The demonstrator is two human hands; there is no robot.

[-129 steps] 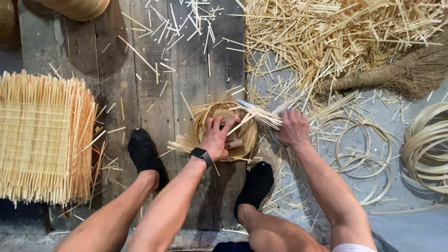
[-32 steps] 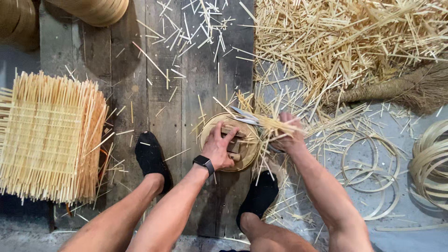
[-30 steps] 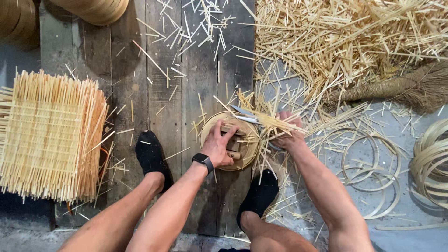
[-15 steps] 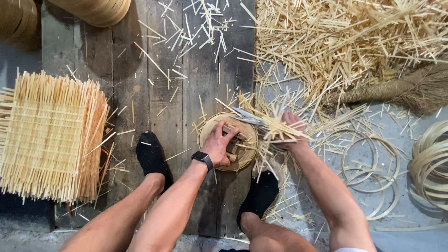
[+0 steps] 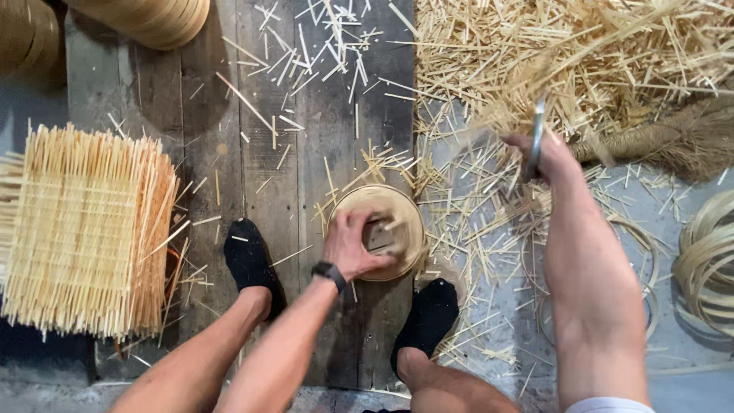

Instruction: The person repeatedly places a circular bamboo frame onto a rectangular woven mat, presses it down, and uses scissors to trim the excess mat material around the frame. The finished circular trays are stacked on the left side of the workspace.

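A round bamboo disc (image 5: pixel 380 233) is pressed flat against the wooden planks (image 5: pixel 298 153) by the left hand (image 5: pixel 353 245), whose fingers are curled over a small block (image 5: pixel 380 235) at the disc's centre; a dark watch (image 5: pixel 329 272) is worn on that wrist. The right hand (image 5: pixel 544 157) is raised well apart from the disc, up and to its right, and is closed around the handle of a metal blade (image 5: pixel 536 138), which is blurred. Loose bamboo splints (image 5: pixel 581 53) are heaped just beyond the right hand, with a straw broom (image 5: pixel 673 141) lying beside them. Two feet in black socks (image 5: pixel 252 264) are planted to either side of the left forearm. A stack of woven bamboo mats (image 5: pixel 84 229) is seen far to the left of the left hand, and coiled bamboo strips (image 5: pixel 707 264) to the right of the right arm.
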